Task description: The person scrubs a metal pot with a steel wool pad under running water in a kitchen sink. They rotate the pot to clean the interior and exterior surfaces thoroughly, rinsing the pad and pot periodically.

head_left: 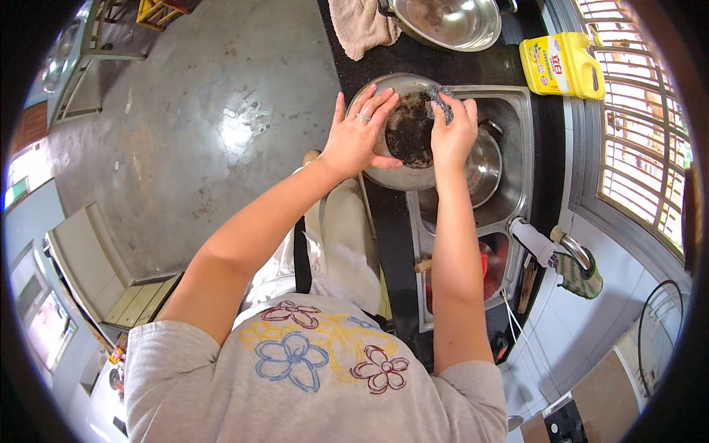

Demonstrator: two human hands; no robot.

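Note:
A round metal pan (408, 140) with a large burnt black patch rests across the near-left rim of the steel sink (526, 148). Whether its inside or its underside faces up, I cannot tell. My left hand (360, 136) lies on the pan's left side with its fingers spread and thumb stretched out, a ring on one finger. Pinched in my right hand (453, 136) is a grey steel wool scrubber (441, 103), held against the pan's upper right part. A second metal pot (484, 166) sits in the sink basin below, partly hidden by my right forearm.
A yellow detergent jug (561, 65) stands on the counter by the barred window. Beyond the pan are a large metal pot (450, 18) and a beige towel (362, 26). The faucet (533, 240) is right of the sink. Something red (490, 267) lies in the smaller basin.

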